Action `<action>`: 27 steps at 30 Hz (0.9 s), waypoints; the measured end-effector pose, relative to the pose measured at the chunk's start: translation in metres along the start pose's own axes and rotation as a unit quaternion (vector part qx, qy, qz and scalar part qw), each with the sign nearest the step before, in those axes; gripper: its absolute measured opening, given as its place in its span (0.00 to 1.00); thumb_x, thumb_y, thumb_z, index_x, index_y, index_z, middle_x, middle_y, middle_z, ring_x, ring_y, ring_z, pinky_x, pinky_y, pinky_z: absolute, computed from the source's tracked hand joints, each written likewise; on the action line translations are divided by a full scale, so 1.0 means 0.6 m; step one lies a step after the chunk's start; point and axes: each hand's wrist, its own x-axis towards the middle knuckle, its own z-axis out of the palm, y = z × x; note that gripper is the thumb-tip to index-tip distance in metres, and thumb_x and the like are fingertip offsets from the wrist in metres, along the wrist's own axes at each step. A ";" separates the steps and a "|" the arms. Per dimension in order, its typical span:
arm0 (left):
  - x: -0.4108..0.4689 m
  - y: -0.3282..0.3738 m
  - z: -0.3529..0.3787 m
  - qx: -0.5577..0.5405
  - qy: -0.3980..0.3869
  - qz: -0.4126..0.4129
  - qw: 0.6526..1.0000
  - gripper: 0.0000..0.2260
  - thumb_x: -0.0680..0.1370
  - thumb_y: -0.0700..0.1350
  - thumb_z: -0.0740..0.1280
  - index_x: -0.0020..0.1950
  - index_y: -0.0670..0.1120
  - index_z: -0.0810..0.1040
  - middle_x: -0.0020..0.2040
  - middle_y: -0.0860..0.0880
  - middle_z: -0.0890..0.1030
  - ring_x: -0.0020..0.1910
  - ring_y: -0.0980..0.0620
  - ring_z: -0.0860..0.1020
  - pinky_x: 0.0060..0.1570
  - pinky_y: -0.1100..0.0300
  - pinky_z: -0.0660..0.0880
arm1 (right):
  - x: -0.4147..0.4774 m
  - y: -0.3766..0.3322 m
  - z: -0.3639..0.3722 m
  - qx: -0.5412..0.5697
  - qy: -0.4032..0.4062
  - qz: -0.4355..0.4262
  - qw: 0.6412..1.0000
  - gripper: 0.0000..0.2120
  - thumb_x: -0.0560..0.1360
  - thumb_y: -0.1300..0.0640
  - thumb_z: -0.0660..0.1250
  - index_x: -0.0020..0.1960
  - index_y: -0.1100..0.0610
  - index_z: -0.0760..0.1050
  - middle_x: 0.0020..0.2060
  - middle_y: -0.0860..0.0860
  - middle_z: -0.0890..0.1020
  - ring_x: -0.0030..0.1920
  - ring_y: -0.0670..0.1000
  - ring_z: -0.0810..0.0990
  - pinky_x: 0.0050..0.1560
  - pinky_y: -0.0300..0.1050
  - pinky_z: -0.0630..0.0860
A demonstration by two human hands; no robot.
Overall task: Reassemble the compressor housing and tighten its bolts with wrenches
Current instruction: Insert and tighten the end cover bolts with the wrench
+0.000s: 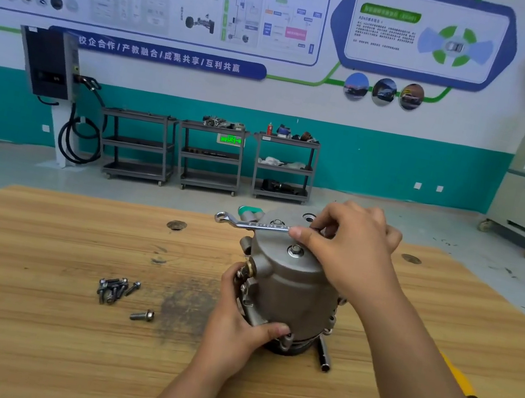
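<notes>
The left hand [239, 316] grips the lower side of the housing [292, 283], upright mid-way across the table [29, 298], while the right hand [350, 248] pinches a wrench [249, 225] lying across its top, loose bolts [115, 289] to its left.

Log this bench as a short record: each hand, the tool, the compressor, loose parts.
left hand: grips compressor low on its side
right hand: holds wrench over compressor top
wrench: ring end free, pointing left; other end hidden by hand
compressor: stands on table; top bolt seated
loose bolts: cluster plus one apart, left of compressor
other tools: socket bar, yellow-handled tool, right of compressor
</notes>
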 end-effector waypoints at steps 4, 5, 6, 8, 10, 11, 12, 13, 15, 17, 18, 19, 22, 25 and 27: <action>-0.002 -0.002 -0.001 -0.001 0.008 -0.006 1.000 0.40 0.58 0.49 0.79 0.63 0.59 0.61 0.60 0.64 0.73 0.56 0.74 0.71 0.49 0.80 0.65 | -0.001 -0.006 0.010 0.012 -0.006 -0.054 0.998 0.09 0.72 0.41 0.67 0.42 0.46 0.74 0.42 0.41 0.71 0.49 0.45 0.62 0.45 0.44 0.51; -0.002 -0.001 -0.001 0.002 0.011 -0.005 1.000 0.39 0.57 0.50 0.79 0.62 0.59 0.62 0.60 0.64 0.73 0.56 0.74 0.71 0.48 0.80 0.65 | -0.001 -0.008 0.012 0.022 -0.015 -0.060 0.998 0.08 0.73 0.43 0.67 0.44 0.47 0.77 0.41 0.42 0.72 0.50 0.46 0.65 0.47 0.44 0.53; -0.002 -0.001 0.000 0.007 0.014 -0.003 1.000 0.39 0.57 0.50 0.79 0.62 0.60 0.62 0.59 0.64 0.72 0.56 0.75 0.71 0.48 0.80 0.65 | -0.001 -0.008 0.015 0.029 -0.019 -0.063 0.997 0.08 0.74 0.45 0.67 0.46 0.49 0.78 0.41 0.42 0.72 0.49 0.46 0.66 0.48 0.44 0.55; -0.002 0.000 0.001 0.012 0.017 -0.002 1.000 0.39 0.57 0.50 0.79 0.61 0.61 0.61 0.60 0.64 0.72 0.56 0.76 0.70 0.48 0.80 0.66 | 0.001 -0.006 0.017 0.048 -0.010 -0.059 0.997 0.07 0.73 0.47 0.68 0.42 0.50 0.78 0.38 0.42 0.71 0.47 0.47 0.66 0.48 0.44 0.60; -0.002 0.001 0.003 0.014 0.014 -0.001 1.000 0.40 0.57 0.50 0.79 0.61 0.63 0.60 0.60 0.66 0.71 0.56 0.76 0.70 0.49 0.79 0.66 | 0.001 -0.003 0.017 0.073 0.005 -0.047 0.996 0.07 0.72 0.49 0.70 0.39 0.50 0.75 0.36 0.42 0.71 0.46 0.47 0.67 0.47 0.44 0.63; -0.003 0.001 0.003 0.017 0.013 0.001 1.000 0.40 0.57 0.50 0.79 0.61 0.65 0.60 0.59 0.68 0.71 0.56 0.76 0.70 0.48 0.79 0.66 | 0.001 -0.002 0.017 0.083 0.011 -0.040 0.996 0.08 0.72 0.49 0.70 0.38 0.50 0.74 0.36 0.43 0.71 0.46 0.48 0.67 0.46 0.44 0.64; -0.004 0.001 0.004 0.020 0.012 0.002 1.000 0.40 0.57 0.51 0.80 0.60 0.67 0.59 0.58 0.69 0.71 0.55 0.76 0.70 0.47 0.80 0.66 | 0.000 -0.001 0.017 0.087 0.018 -0.031 0.996 0.09 0.72 0.49 0.71 0.37 0.50 0.73 0.36 0.43 0.72 0.46 0.48 0.67 0.46 0.44 0.64; -0.004 0.001 0.004 0.021 0.011 0.003 1.000 0.40 0.57 0.51 0.80 0.60 0.68 0.59 0.57 0.71 0.71 0.55 0.77 0.70 0.46 0.80 0.66 | 0.000 -0.002 0.018 0.089 0.024 -0.023 0.995 0.09 0.72 0.49 0.71 0.37 0.49 0.73 0.37 0.44 0.73 0.46 0.48 0.67 0.46 0.44 0.65; -0.004 0.001 0.004 0.021 0.010 0.004 1.000 0.40 0.57 0.52 0.79 0.60 0.68 0.59 0.56 0.72 0.71 0.55 0.77 0.70 0.46 0.80 0.67 | 0.000 -0.003 0.021 0.093 0.034 -0.014 0.995 0.09 0.72 0.48 0.71 0.37 0.49 0.73 0.38 0.44 0.74 0.46 0.48 0.68 0.48 0.47 0.68; -0.003 0.002 0.003 0.019 0.008 0.001 1.000 0.40 0.57 0.52 0.79 0.61 0.66 0.60 0.56 0.72 0.71 0.55 0.77 0.70 0.47 0.80 0.67 | 0.001 -0.004 0.022 0.103 0.039 -0.009 0.994 0.10 0.71 0.48 0.71 0.37 0.50 0.74 0.36 0.44 0.74 0.47 0.49 0.70 0.51 0.50 0.69; -0.002 0.002 0.002 0.016 0.009 0.000 1.000 0.40 0.57 0.52 0.79 0.61 0.65 0.60 0.56 0.71 0.71 0.55 0.77 0.70 0.47 0.80 0.67 | 0.002 -0.005 0.022 0.107 0.041 -0.008 0.993 0.10 0.71 0.48 0.72 0.36 0.50 0.73 0.35 0.43 0.72 0.47 0.49 0.70 0.51 0.52 0.70; -0.002 0.003 0.001 0.014 0.010 0.000 1.000 0.40 0.57 0.51 0.79 0.61 0.65 0.61 0.56 0.71 0.71 0.55 0.77 0.70 0.46 0.80 0.66 | 0.003 -0.005 0.022 0.108 0.041 -0.005 0.993 0.11 0.71 0.47 0.72 0.36 0.50 0.73 0.34 0.42 0.71 0.46 0.49 0.70 0.51 0.52 0.70; -0.004 0.004 0.004 0.013 0.015 0.009 1.000 0.39 0.58 0.50 0.79 0.60 0.66 0.61 0.58 0.68 0.72 0.55 0.76 0.70 0.47 0.80 0.66 | 0.002 -0.006 0.023 0.118 0.037 -0.003 0.992 0.11 0.70 0.47 0.72 0.36 0.51 0.75 0.34 0.42 0.72 0.46 0.49 0.71 0.51 0.53 0.70; -0.008 0.005 0.010 0.014 0.025 0.015 0.999 0.40 0.58 0.49 0.79 0.58 0.73 0.59 0.58 0.65 0.72 0.55 0.75 0.71 0.46 0.80 0.66 | 0.006 -0.002 0.010 0.126 -0.007 -0.027 0.992 0.08 0.71 0.48 0.71 0.39 0.52 0.76 0.37 0.45 0.74 0.47 0.50 0.71 0.49 0.47 0.68; -0.008 0.004 0.010 0.009 0.021 0.016 1.000 0.41 0.58 0.48 0.80 0.59 0.72 0.59 0.59 0.65 0.71 0.56 0.75 0.70 0.47 0.80 0.66 | 0.011 -0.002 -0.001 0.093 -0.050 -0.069 0.992 0.07 0.73 0.50 0.69 0.43 0.53 0.79 0.38 0.45 0.74 0.49 0.50 0.70 0.47 0.43 0.63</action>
